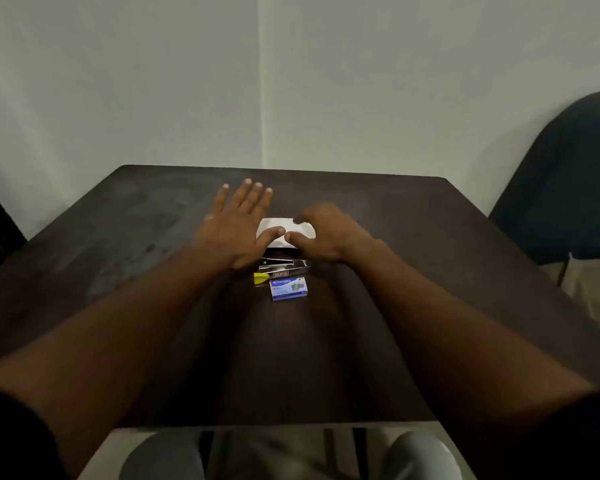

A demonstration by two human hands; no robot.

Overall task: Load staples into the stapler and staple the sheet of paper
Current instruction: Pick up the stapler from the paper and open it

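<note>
A small white sheet of paper (275, 229) lies on the dark table (413, 237) between my hands. My left hand (238, 225) rests flat with fingers spread, its thumb on the paper's left part. My right hand (326, 235) curls over the paper's right side, thumb and fingertips touching it; whether it grips the sheet is unclear. Just in front of the paper lies a metal stapler (284, 268) with a yellow end (260, 278). A blue box of staples (289, 288) sits closest to me, shut as far as I can see.
A dark upholstered chair (565, 181) stands at the table's right side. The pale wall rises behind the far edge. My knees (420, 455) show below the near table edge.
</note>
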